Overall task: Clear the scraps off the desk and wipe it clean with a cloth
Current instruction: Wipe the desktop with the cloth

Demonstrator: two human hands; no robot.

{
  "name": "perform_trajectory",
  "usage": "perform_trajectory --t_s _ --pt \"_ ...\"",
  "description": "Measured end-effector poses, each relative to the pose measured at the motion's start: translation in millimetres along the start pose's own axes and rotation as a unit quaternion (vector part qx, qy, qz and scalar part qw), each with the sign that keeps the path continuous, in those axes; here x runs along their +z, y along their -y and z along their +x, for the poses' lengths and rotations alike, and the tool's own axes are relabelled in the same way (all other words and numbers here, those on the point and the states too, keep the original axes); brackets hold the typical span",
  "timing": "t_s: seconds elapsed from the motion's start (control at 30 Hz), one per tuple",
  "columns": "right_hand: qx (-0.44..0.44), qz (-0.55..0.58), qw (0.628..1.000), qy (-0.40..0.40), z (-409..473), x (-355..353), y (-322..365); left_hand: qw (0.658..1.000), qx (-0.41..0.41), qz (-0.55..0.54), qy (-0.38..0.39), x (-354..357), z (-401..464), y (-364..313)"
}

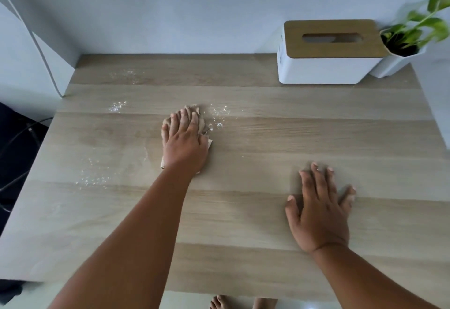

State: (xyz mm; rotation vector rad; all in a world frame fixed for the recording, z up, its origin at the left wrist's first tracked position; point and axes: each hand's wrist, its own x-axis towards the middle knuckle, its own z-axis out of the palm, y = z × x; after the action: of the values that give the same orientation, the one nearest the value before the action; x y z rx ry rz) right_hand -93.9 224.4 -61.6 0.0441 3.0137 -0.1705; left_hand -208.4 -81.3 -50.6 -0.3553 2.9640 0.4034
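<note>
My left hand (184, 140) lies flat on a beige cloth (201, 123) in the middle of the light wooden desk (267, 123), pressing it down with straight fingers. The cloth is mostly hidden under the hand; only its crumpled far edge and two corners show. Small white scraps (220, 116) lie just right of the cloth. More scraps sit in patches at the left (117, 106), the back left (126, 75) and the near left (92, 177). My right hand (319, 209) rests flat on the bare desk at the right, fingers spread, holding nothing.
A white tissue box with a wooden lid (328, 52) stands at the back right, beside a white pot with a green plant (404, 48). A white wall runs behind the desk. Dark cables (22, 138) hang off the left edge. Bare feet (219, 302) show below the front edge.
</note>
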Motion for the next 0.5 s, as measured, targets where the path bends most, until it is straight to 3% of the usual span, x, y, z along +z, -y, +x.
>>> perform_trajectory --t_s 0.17,0.33,0.4,0.5 --pt "0.001 0.001 1.0 -0.005 -0.7 -1.9 1.5 0.989 0.142 0.029 0.024 7.9 -53.2 -4.5" --pt "0.0 0.002 1.0 -0.007 -0.4 -1.5 1.3 0.963 0.268 0.027 0.02 16.7 -103.9 36.9" --pt "-0.002 0.003 1.0 -0.013 -0.2 -0.9 1.2 0.972 0.236 0.025 0.008 14.2 -96.0 47.9" --pt "-0.007 0.001 1.0 -0.013 -0.2 -0.5 0.6 0.995 0.097 0.011 -0.019 8.4 -59.1 38.4"
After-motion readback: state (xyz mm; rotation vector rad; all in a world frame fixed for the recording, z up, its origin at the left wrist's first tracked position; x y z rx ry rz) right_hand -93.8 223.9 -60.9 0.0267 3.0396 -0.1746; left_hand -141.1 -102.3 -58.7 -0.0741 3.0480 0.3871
